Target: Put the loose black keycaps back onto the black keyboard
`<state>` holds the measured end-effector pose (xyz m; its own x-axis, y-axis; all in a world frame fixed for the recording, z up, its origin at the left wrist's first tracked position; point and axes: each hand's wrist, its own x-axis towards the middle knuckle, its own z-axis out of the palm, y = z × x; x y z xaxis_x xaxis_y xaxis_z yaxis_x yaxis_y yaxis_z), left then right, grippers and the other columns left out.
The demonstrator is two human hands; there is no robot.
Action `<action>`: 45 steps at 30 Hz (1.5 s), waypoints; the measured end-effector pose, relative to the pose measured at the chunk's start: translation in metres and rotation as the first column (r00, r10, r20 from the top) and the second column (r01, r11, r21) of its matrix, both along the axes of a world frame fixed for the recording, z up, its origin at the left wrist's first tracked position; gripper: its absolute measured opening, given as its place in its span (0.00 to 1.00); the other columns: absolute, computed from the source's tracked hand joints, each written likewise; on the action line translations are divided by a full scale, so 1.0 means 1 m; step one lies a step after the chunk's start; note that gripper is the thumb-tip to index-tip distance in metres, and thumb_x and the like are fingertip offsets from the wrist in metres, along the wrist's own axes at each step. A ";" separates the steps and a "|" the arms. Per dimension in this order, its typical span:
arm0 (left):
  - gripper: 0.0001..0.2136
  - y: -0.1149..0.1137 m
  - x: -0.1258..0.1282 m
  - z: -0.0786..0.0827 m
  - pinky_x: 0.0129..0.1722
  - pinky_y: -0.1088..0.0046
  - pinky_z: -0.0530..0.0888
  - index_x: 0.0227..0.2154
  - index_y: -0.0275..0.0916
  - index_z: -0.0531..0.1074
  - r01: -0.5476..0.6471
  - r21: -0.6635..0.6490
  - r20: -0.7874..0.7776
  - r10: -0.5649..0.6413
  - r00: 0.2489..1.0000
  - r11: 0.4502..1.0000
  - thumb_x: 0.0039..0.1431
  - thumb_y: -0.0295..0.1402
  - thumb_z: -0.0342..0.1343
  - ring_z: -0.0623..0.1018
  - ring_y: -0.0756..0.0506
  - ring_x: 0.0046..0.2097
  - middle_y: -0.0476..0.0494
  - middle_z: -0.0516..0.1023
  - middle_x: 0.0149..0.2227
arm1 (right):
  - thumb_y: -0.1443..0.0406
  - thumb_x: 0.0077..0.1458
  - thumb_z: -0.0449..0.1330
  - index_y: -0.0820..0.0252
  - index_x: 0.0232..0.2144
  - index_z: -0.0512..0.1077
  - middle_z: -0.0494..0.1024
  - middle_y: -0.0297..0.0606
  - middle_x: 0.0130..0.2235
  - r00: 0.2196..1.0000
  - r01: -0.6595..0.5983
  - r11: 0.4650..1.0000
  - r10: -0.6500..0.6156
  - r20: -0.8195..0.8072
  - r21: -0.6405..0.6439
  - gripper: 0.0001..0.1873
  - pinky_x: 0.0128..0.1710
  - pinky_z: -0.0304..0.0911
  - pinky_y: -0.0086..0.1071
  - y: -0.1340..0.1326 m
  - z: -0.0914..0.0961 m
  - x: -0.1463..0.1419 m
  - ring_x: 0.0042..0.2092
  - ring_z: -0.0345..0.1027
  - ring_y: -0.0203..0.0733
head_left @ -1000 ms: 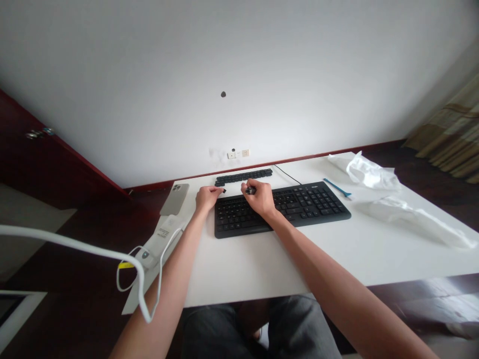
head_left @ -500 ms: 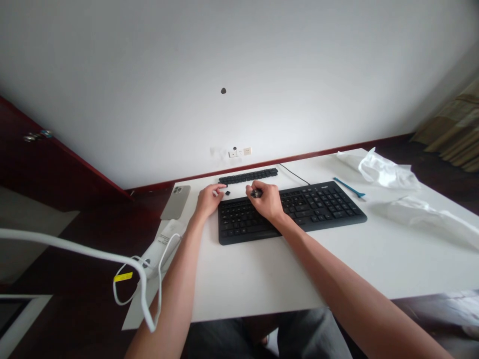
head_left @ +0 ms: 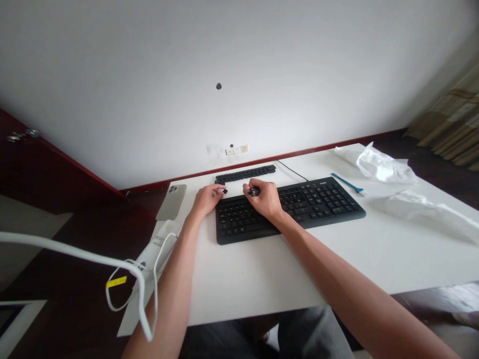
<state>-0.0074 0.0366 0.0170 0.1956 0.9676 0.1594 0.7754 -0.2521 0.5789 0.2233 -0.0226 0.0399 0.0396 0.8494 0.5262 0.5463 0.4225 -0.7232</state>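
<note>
Black keycap (head_left: 225, 191) at its fingertips, the left hand (head_left: 207, 200) shows no certain grip; the right hand (head_left: 265, 200) is clamped on a dark tool (head_left: 254, 191) over the keyboard (head_left: 320, 200), near the far keycap row (head_left: 245, 174). Keycap handling seems underway, calling for fine pinching.

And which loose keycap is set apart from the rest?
The single black keycap right at the left hand; the other keycaps sit grouped beyond the keyboard.

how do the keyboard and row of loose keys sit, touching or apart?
Apart: the head view shows white table between the keyboard and loose keys.
</note>
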 end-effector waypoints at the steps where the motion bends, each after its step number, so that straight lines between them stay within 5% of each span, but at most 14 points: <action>1: 0.13 0.000 0.000 0.000 0.36 0.71 0.69 0.44 0.49 0.84 0.000 -0.002 0.007 0.000 1.000 1.000 0.58 0.36 0.59 0.75 0.47 0.31 0.49 0.82 0.34 | 0.59 0.61 0.57 0.57 0.20 0.60 0.60 0.30 0.21 1.000 0.001 1.000 -0.001 0.002 0.001 0.19 0.30 0.51 0.30 0.000 0.000 0.000 0.26 0.49 0.35; 14: 0.12 -0.004 0.011 0.001 0.33 0.72 0.65 0.29 0.44 0.77 -0.149 0.024 0.003 0.149 0.989 0.989 0.53 0.46 0.67 0.77 0.47 0.33 0.51 0.80 0.29 | 0.58 0.61 0.57 0.57 0.20 0.59 0.60 0.30 0.21 1.000 -0.012 1.000 0.012 0.013 0.001 0.20 0.30 0.51 0.30 0.000 0.000 -0.001 0.26 0.50 0.35; 23: 0.06 -0.008 0.021 0.008 0.34 0.71 0.64 0.38 0.49 0.79 -0.080 0.122 -0.120 0.095 0.988 0.989 0.58 0.37 0.61 0.76 0.45 0.32 0.52 0.78 0.28 | 0.58 0.61 0.57 0.57 0.20 0.59 0.60 0.30 0.21 1.000 -0.001 1.000 0.001 0.024 0.005 0.20 0.29 0.51 0.31 0.001 -0.002 -0.001 0.26 0.48 0.35; 29: 0.03 -0.005 0.031 0.010 0.32 0.71 0.61 0.33 0.49 0.79 -0.109 0.099 -0.159 0.124 0.980 0.989 0.58 0.36 0.60 0.75 0.45 0.31 0.51 0.79 0.28 | 0.59 0.61 0.57 0.57 0.19 0.59 0.59 0.30 0.21 1.000 -0.002 1.000 0.002 0.025 -0.007 0.20 0.29 0.50 0.31 0.001 -0.002 -0.001 0.26 0.47 0.35; 45: 0.15 -0.005 0.033 0.010 0.40 0.66 0.69 0.45 0.54 0.81 -0.157 0.089 -0.184 0.171 0.968 0.984 0.61 0.29 0.54 0.79 0.39 0.40 0.48 0.82 0.36 | 0.58 0.61 0.57 0.57 0.19 0.59 0.59 0.30 0.21 1.000 -0.002 1.000 0.002 0.029 -0.004 0.20 0.29 0.50 0.31 0.001 -0.002 -0.001 0.26 0.48 0.35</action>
<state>0.0259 0.0313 0.0275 0.0688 0.9761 0.2063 0.9035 -0.1487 0.4020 0.2219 -0.0214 0.0382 0.0228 0.8518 0.5233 0.5659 0.4205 -0.7092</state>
